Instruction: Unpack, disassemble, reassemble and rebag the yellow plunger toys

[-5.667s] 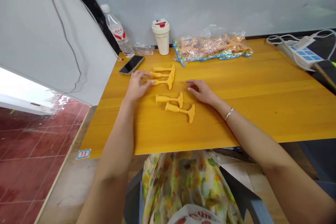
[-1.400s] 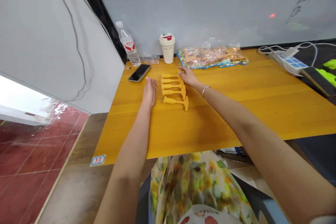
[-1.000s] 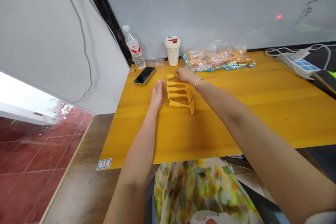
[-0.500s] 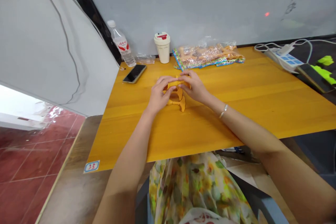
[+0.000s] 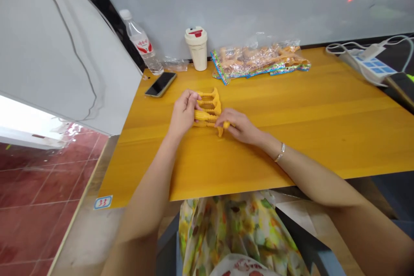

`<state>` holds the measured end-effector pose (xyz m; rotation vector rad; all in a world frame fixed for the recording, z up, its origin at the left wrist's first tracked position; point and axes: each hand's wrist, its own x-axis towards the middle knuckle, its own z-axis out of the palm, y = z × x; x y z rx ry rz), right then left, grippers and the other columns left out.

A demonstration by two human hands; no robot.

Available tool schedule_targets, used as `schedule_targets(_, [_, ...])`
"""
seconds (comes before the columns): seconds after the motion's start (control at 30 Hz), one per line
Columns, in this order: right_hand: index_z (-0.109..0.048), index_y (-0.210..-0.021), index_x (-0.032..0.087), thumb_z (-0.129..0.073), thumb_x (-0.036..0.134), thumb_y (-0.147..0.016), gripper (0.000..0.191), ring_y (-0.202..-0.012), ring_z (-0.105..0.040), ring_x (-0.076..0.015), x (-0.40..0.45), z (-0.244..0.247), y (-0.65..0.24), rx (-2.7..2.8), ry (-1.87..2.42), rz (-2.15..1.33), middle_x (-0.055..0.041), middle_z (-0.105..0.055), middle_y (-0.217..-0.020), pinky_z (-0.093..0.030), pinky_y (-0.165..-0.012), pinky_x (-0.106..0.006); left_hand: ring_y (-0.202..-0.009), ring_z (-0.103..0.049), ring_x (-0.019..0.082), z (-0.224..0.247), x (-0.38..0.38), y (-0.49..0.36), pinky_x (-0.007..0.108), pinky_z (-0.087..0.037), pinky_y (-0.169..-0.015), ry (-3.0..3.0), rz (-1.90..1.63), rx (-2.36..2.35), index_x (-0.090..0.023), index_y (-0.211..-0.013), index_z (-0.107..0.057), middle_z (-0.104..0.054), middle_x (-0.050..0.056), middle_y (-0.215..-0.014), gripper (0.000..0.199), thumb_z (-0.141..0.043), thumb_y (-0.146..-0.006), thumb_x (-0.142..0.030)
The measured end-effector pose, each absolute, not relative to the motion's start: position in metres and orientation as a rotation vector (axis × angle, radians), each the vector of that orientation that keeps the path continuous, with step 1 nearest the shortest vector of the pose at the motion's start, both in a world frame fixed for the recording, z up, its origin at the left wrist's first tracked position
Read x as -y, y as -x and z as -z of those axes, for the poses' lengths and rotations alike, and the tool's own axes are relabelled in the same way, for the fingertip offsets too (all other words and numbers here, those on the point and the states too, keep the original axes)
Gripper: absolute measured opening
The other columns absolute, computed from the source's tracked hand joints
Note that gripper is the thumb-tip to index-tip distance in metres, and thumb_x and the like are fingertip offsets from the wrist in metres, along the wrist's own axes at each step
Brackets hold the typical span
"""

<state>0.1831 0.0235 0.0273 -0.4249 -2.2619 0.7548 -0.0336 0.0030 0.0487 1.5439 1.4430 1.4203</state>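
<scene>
Several yellow hammer-shaped plastic pieces lie side by side on the table, with a T-shaped head [image 5: 216, 95] showing at the right end of the row. Fingers of my left hand [image 5: 183, 110] are closed around the ribbed handle of one yellow hammer-shaped piece [image 5: 203, 115]. My right hand [image 5: 237, 125] grips that piece's head end, partly hiding it. Beneath the held piece, another yellow piece [image 5: 220, 132] rests on the tabletop, its handle partly covered.
A phone [image 5: 161, 84], a water bottle [image 5: 142, 45] and a lidded cup [image 5: 198, 49] stand or lie at the back left. Behind my hands is a clear bag [image 5: 258, 61] of orange pieces. A power strip [image 5: 371, 67] with white cables sits at the far right.
Both hands have come nearer to me and turned the held piece, my right hand moving to its head end. More of the row of yellow pieces now shows. The view has shifted slightly.
</scene>
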Motion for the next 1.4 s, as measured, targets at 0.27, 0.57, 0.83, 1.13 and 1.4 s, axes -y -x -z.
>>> schedule_targets(0.27, [-0.067,-0.102,0.024,-0.042,0.030,-0.106,0.026,-0.092,-0.057,-0.0204,-0.034,-0.026,-0.190,2.264,0.380,-0.378,-0.0074,-0.065,-0.098,-0.046,-0.082,-0.037,-0.074,-0.062,0.016,-0.057,0.001,0.042,0.024,-0.049,-0.055,-1.571,-1.262,-1.178,-0.020,-0.095,-0.068,-0.067,0.007,-0.097,0.052,-0.062,-0.086,-0.072])
schedule_targets(0.57, [-0.055,-0.091,0.024,-0.044,0.054,-0.105,0.035,-0.066,-0.048,-0.0131,-0.031,-0.029,-0.186,1.836,0.654,-0.870,0.0028,-0.051,-0.073,-0.042,-0.067,-0.029,-0.053,-0.041,0.010,-0.058,0.003,0.031,0.022,-0.035,-0.050,-1.543,-1.142,-1.307,-0.021,-0.076,-0.058,-0.046,-0.003,-0.061,0.034,-0.064,-0.090,-0.052])
schedule_targets(0.83, [-0.068,-0.105,0.026,-0.042,0.036,-0.107,0.028,-0.093,-0.053,-0.0214,-0.040,-0.030,-0.200,2.345,0.262,0.235,-0.0070,-0.064,-0.100,-0.039,-0.083,-0.038,-0.077,-0.065,0.020,-0.063,0.002,0.036,0.030,-0.055,-0.069,-1.194,-1.152,-1.602,-0.021,-0.075,-0.061,-0.065,0.002,-0.073,0.034,-0.060,-0.085,-0.054])
schedule_targets(1.13, [-0.070,-0.099,0.033,-0.048,0.026,-0.104,0.024,-0.107,-0.053,-0.0219,-0.052,-0.029,-0.207,2.413,0.367,0.245,-0.0044,-0.065,-0.110,-0.037,-0.095,-0.043,-0.058,-0.057,0.015,-0.063,0.002,0.038,0.026,-0.048,-0.054,-1.363,-1.215,-1.445,-0.020,-0.071,-0.060,-0.056,0.002,-0.059,0.045,-0.059,-0.090,-0.061])
schedule_targets(1.4, [-0.073,-0.100,0.027,-0.045,0.017,-0.097,0.031,-0.099,-0.055,-0.0238,-0.057,-0.020,-0.206,2.333,0.519,0.068,-0.0087,-0.063,-0.106,-0.044,-0.084,-0.040,-0.081,-0.063,0.016,-0.054,0.000,0.034,0.026,-0.051,-0.063,-1.584,-1.324,-1.095,-0.026,-0.109,-0.058,-0.063,0.004,-0.098,0.059,-0.084,-0.070,-0.061])
